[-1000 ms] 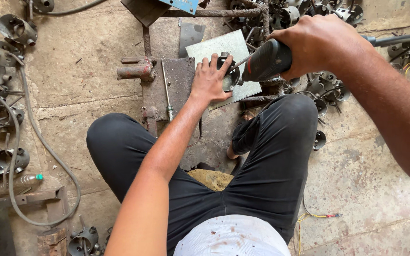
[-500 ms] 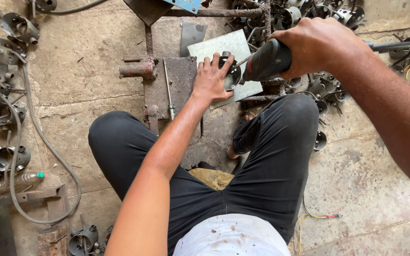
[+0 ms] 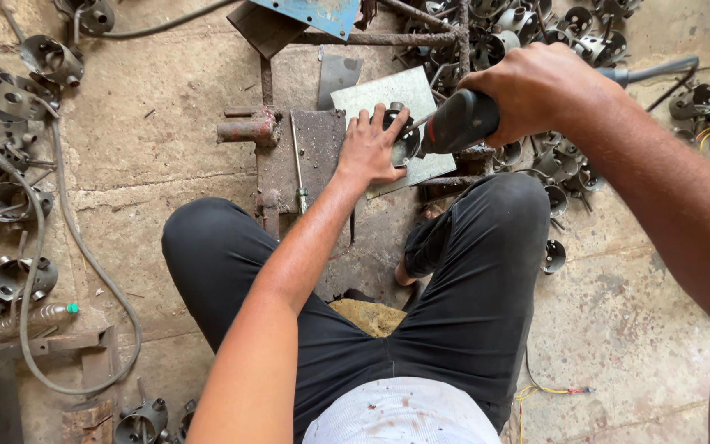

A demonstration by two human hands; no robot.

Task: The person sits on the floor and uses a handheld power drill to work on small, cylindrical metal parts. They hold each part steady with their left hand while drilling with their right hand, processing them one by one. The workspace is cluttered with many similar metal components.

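My left hand (image 3: 371,150) lies flat, fingers spread, pressing a small round metal part (image 3: 405,141) onto a grey metal sheet (image 3: 388,97) on the floor. My right hand (image 3: 540,89) grips a black power drill (image 3: 458,123) whose nose points at that round part, right beside my left fingertips. The drill's tip is hidden behind the part and my fingers. A rusty steel jig plate (image 3: 306,156) lies just left of my left hand. I sit on the concrete floor in black trousers, knees spread.
Several round metal housings (image 3: 10,189) and a grey hose (image 3: 84,263) lie on the left. More housings (image 3: 552,164) pile at the top right. A blue plate (image 3: 314,12) sits at the top, a plastic bottle (image 3: 39,316) at the left, coloured wires (image 3: 552,390) by my right leg.
Both hands stay on the drill and the round part. The view has shifted slightly; the hands and workpiece sit a little lower and right in the picture.
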